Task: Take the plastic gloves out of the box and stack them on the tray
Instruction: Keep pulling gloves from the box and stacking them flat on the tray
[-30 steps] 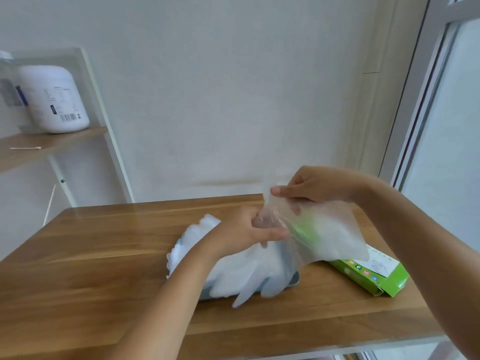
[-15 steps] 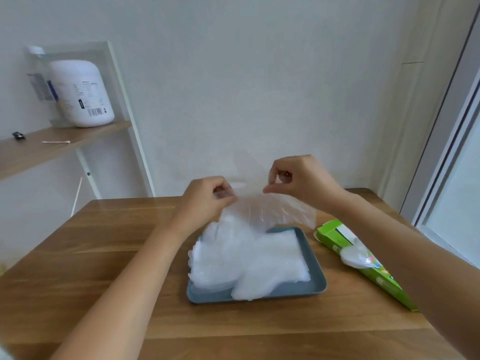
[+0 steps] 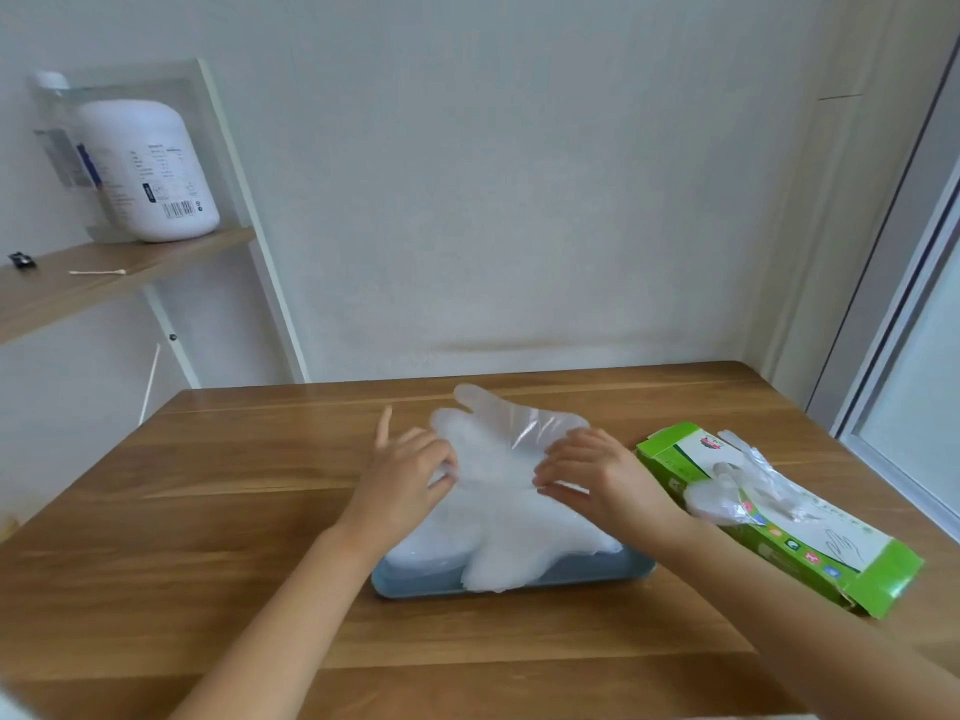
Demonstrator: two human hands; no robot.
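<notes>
A pile of clear plastic gloves (image 3: 519, 527) lies on a blue-grey tray (image 3: 571, 576) in the middle of the wooden table. On top of the pile lies one more clear glove (image 3: 498, 428), its fingers reaching past the tray's far edge. My left hand (image 3: 410, 475) pinches that glove's left edge, index finger pointing up. My right hand (image 3: 592, 475) holds its right edge between thumb and fingers. A green and white glove box (image 3: 810, 543) lies on its side right of the tray, a bunch of gloves (image 3: 727, 491) sticking out of its opening.
The wooden table (image 3: 208, 537) runs to a white wall at the back. At the left stands a shelf (image 3: 104, 272) with a white jar, a cotton swab and a small dark object. A window frame (image 3: 893, 324) rises at the right.
Both hands have come down from chest height, bringing the held glove onto the pile on the tray. The view has tipped down and shifted left.
</notes>
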